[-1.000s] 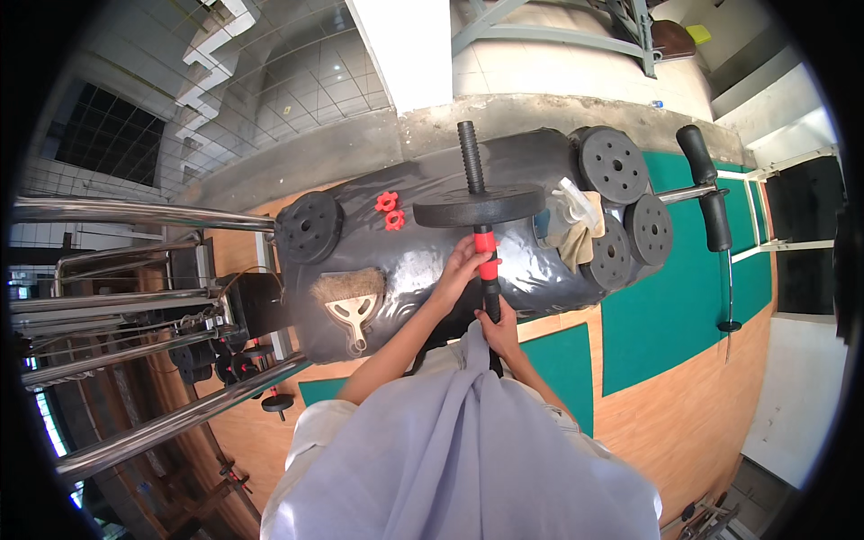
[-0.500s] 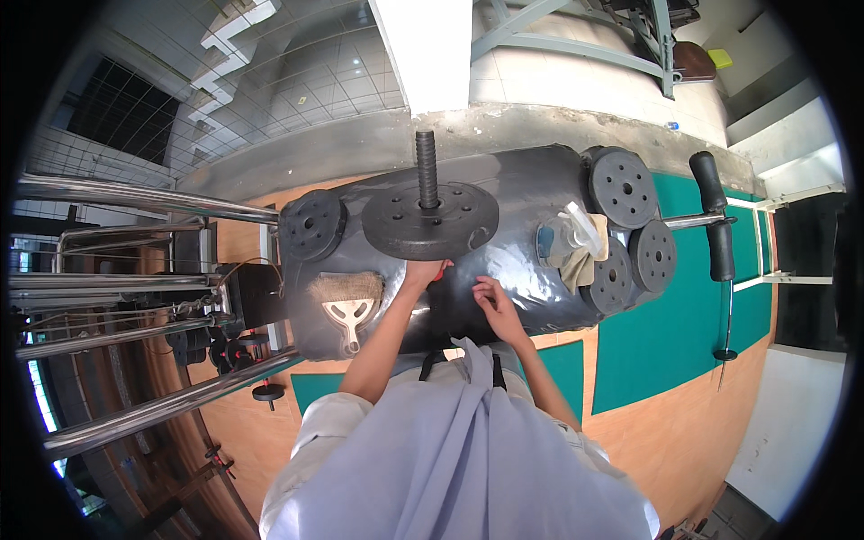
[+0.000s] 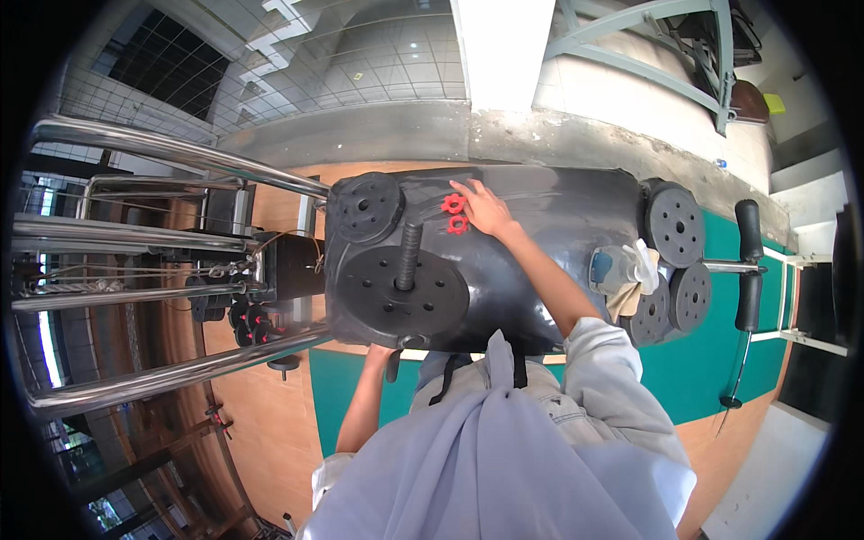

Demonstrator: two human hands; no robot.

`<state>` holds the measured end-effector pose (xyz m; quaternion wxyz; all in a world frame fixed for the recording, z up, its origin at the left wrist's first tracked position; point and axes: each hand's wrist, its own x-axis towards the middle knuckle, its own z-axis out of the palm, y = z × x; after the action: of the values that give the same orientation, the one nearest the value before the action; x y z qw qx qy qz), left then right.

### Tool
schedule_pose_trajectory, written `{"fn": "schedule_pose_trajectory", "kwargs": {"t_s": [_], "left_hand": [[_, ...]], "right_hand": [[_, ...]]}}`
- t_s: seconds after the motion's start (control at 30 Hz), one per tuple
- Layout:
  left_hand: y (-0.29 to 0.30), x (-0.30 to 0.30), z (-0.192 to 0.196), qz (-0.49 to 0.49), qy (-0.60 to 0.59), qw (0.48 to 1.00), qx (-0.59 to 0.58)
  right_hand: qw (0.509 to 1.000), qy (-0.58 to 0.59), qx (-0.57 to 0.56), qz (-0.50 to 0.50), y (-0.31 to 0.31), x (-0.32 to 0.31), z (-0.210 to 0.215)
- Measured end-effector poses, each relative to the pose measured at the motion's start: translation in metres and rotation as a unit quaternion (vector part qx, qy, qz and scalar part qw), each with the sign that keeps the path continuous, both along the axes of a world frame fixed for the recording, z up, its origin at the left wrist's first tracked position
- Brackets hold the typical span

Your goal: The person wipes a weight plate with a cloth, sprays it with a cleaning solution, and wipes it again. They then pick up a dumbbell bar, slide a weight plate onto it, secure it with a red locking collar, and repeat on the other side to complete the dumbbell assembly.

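A dumbbell (image 3: 369,310) with one black weight plate and a bare threaded bar end stands tilted at the left of a black padded bench. My left hand (image 3: 382,352) is closed around it under the plate's near edge; the plate hides most of the fingers. Two red star-shaped collar nuts (image 3: 457,224) lie on the bench right of a loose black plate (image 3: 364,206). Beside them my right hand (image 3: 483,209) rests with fingers stretched out, fingertips close to the upper nut. It holds nothing that I can see.
At the bench's (image 3: 549,202) right end lie several black plates (image 3: 675,223), a clear spray bottle (image 3: 641,266) and a beige cloth (image 3: 621,302). Chrome machine bars (image 3: 180,148) reach in from the left. A padded roller bar (image 3: 747,238) stands right, above green matting (image 3: 684,369).
The dumbbell has moved left and nearer with my left hand. My right hand has reached far across the bench. Two red nuts now show there; the brush has gone from sight. The view has shifted.
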<state>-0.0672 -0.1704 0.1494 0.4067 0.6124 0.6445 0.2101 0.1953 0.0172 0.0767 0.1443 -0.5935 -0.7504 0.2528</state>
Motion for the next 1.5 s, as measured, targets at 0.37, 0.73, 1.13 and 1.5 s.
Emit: {"fn": "schedule_pose_trajectory", "kwargs": {"t_s": [0.37,0.73,1.13,1.5], "left_hand": [[-0.01,0.009,0.003,-0.013,-0.041,0.999,-0.023],[0.018,0.027,0.005,-0.055,-0.051,0.997,0.007],[0.027,0.039,0.013,-0.078,-0.057,0.995,0.029],[0.014,0.043,0.015,-0.088,-0.055,0.994,0.03]], "right_hand": [[0.957,0.259,-0.131,0.001,0.044,-0.012,-0.015],[0.891,0.384,-0.116,0.212,-0.032,0.018,0.207],[0.923,0.246,-0.193,0.223,-0.025,0.05,0.263],[0.935,0.295,-0.155,0.122,-0.044,0.048,0.262]]}}
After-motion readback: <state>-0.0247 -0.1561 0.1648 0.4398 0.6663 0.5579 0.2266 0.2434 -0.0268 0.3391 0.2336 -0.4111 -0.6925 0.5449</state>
